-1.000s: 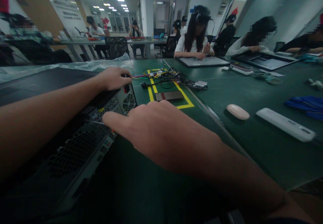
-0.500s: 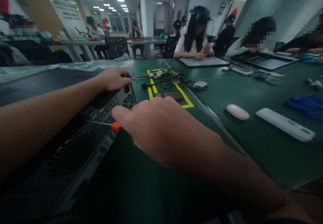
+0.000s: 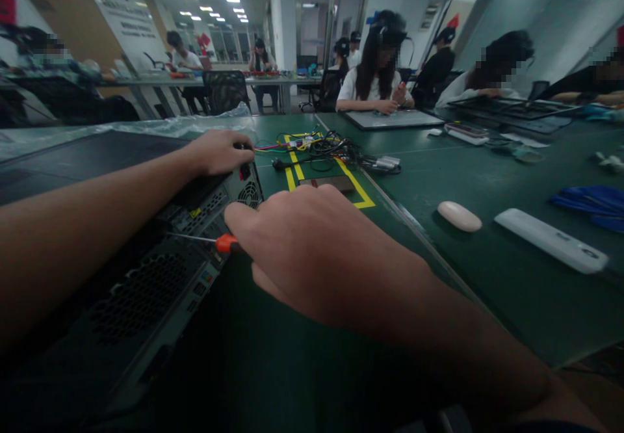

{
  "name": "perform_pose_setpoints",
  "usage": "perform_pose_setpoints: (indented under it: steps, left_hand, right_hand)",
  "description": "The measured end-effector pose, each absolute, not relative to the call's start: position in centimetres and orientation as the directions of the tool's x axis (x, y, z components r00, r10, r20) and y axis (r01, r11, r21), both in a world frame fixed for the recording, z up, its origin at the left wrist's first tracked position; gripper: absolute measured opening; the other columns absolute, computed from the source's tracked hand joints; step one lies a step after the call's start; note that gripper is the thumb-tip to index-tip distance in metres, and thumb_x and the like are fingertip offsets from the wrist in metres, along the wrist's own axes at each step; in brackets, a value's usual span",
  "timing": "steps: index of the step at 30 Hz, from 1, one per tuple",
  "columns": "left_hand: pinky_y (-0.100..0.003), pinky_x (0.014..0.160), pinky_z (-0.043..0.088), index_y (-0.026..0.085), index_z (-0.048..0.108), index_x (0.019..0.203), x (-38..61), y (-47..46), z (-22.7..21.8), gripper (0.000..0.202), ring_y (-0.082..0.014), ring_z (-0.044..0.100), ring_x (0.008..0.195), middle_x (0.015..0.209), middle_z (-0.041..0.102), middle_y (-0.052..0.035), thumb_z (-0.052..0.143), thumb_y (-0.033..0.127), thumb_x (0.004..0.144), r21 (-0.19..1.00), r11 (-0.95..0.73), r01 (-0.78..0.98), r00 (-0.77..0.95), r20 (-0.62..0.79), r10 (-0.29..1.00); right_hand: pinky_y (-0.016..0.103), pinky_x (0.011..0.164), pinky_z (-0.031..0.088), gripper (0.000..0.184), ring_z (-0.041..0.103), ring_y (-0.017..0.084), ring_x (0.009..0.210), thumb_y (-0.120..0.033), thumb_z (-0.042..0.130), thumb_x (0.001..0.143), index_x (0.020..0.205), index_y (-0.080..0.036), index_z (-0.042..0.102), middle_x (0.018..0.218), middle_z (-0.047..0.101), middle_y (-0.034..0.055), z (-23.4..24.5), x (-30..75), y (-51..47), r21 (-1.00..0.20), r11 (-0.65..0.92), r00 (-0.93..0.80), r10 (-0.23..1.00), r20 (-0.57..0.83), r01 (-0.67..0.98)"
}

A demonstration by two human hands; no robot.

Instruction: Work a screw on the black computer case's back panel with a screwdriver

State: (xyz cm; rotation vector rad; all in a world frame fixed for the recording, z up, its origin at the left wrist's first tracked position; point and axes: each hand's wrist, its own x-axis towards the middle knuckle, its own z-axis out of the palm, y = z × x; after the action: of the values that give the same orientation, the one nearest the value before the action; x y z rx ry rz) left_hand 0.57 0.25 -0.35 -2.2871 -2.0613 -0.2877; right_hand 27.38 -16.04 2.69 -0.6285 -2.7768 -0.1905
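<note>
Drawn back from the case over the last second, a worker's right hand (image 3: 312, 251) now exposes the orange handle of one screwdriver (image 3: 225, 243), fingers closed around it, its thin shaft reaching toward the back panel of one dark computer case (image 3: 141, 296); whether the tip touches cannot be made out. One left hand (image 3: 219, 152) lies, as before, over the case's far top corner, how firmly cannot be told. Green table (image 3: 511, 290) shows between the case's lower back edge and the right wrist, open room below the handle. Past the right knuckles, yellow tape (image 3: 358, 189) borders one flat box (image 3: 331, 184), one tangle of cables (image 3: 331, 147) spilling across it. Beyond the table seam, well apart from the hands, lie one pale oval object (image 3: 459, 216), one white bar (image 3: 550, 240) and one blue bundle (image 3: 589, 205).
</note>
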Motion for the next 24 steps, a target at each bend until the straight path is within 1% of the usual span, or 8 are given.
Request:
perform_pose_setpoints:
  steps: [4, 9, 11, 14, 17, 20, 24]
  left_hand:
    - [-0.050, 0.109, 0.054, 0.026, 0.085, 0.130, 0.55, 0.27, -0.37, 0.058, -0.0405, 0.071, 0.122, 0.129, 0.081, -0.0128, 0.055, 0.051, 0.087, 0.088, -0.115, 0.990, 0.099, 0.169, 0.981]
    - [-0.050, 0.110, 0.053, 0.022, 0.084, 0.132, 0.58, 0.23, -0.40, 0.061, -0.0409, 0.072, 0.121, 0.129, 0.081, -0.0161, 0.052, 0.050, 0.088, 0.076, -0.124, 0.989, 0.110, 0.163, 0.980]
    - [-0.048, 0.109, 0.053, 0.022, 0.083, 0.134, 0.68, 0.14, -0.35, 0.062, -0.0396, 0.072, 0.122, 0.130, 0.081, -0.0153, 0.051, 0.050, 0.088, 0.068, -0.114, 0.991, 0.102, 0.158, 0.982]
    - [-0.044, 0.108, 0.054, 0.025, 0.084, 0.134, 0.83, -0.01, -0.20, 0.062, -0.0374, 0.072, 0.123, 0.133, 0.081, -0.0121, 0.050, 0.050, 0.088, 0.056, -0.096, 0.994, 0.087, 0.150, 0.985]
    - [-0.043, 0.107, 0.055, 0.027, 0.084, 0.133, 0.88, -0.11, -0.02, 0.061, -0.0367, 0.071, 0.124, 0.133, 0.081, -0.0108, 0.051, 0.051, 0.088, 0.056, -0.098, 0.994, 0.089, 0.145, 0.985]
    - [-0.045, 0.108, 0.054, 0.026, 0.084, 0.132, 0.80, -0.06, 0.03, 0.060, -0.0378, 0.072, 0.123, 0.132, 0.081, -0.0120, 0.052, 0.051, 0.088, 0.060, -0.106, 0.992, 0.097, 0.146, 0.985]
    - [-0.050, 0.110, 0.054, 0.024, 0.084, 0.131, 0.50, 0.25, -0.26, 0.059, -0.0415, 0.071, 0.126, 0.132, 0.081, -0.0146, 0.054, 0.049, 0.087, 0.077, -0.126, 0.989, 0.113, 0.156, 0.981]
  right_hand:
    - [0.034, 0.076, 0.050, 0.022, 0.071, 0.025, 0.083, -0.019, 0.051, 0.108, 0.108, -0.019, 0.073, 0.090, 0.079, 0.0085, 2.79, 27.25, -16.04, 0.099, 0.887, -0.863, 0.406, 0.302, 0.452]
    - [0.034, 0.074, 0.050, 0.017, 0.069, 0.023, 0.074, -0.023, 0.057, 0.106, 0.104, -0.020, 0.074, 0.086, 0.078, 0.0067, 3.28, 27.27, -16.22, 0.125, 0.874, -0.863, 0.424, 0.276, 0.469]
    - [0.035, 0.073, 0.050, 0.017, 0.069, 0.023, 0.073, -0.023, 0.059, 0.105, 0.104, -0.021, 0.075, 0.087, 0.079, 0.0071, 3.38, 27.28, -16.25, 0.126, 0.871, -0.862, 0.433, 0.264, 0.476]
    - [0.035, 0.072, 0.051, 0.021, 0.070, 0.024, 0.075, -0.024, 0.056, 0.106, 0.101, -0.021, 0.076, 0.088, 0.079, 0.0078, 3.41, 27.29, -16.17, 0.116, 0.870, -0.858, 0.437, 0.270, 0.479]
    - [0.034, 0.073, 0.051, 0.022, 0.070, 0.024, 0.077, -0.023, 0.055, 0.107, 0.100, -0.020, 0.076, 0.085, 0.078, 0.0075, 3.43, 27.29, -16.07, 0.112, 0.880, -0.868, 0.422, 0.262, 0.462]
    - [0.033, 0.071, 0.049, 0.022, 0.069, 0.023, 0.074, -0.024, 0.056, 0.106, 0.097, -0.020, 0.075, 0.083, 0.077, 0.0067, 3.49, 27.28, -16.03, 0.118, 0.877, -0.867, 0.426, 0.258, 0.466]
    - [0.033, 0.071, 0.048, 0.025, 0.067, 0.022, 0.073, -0.024, 0.055, 0.107, 0.094, -0.020, 0.076, 0.081, 0.077, 0.0063, 3.56, 27.28, -15.98, 0.117, 0.872, -0.862, 0.434, 0.263, 0.475]
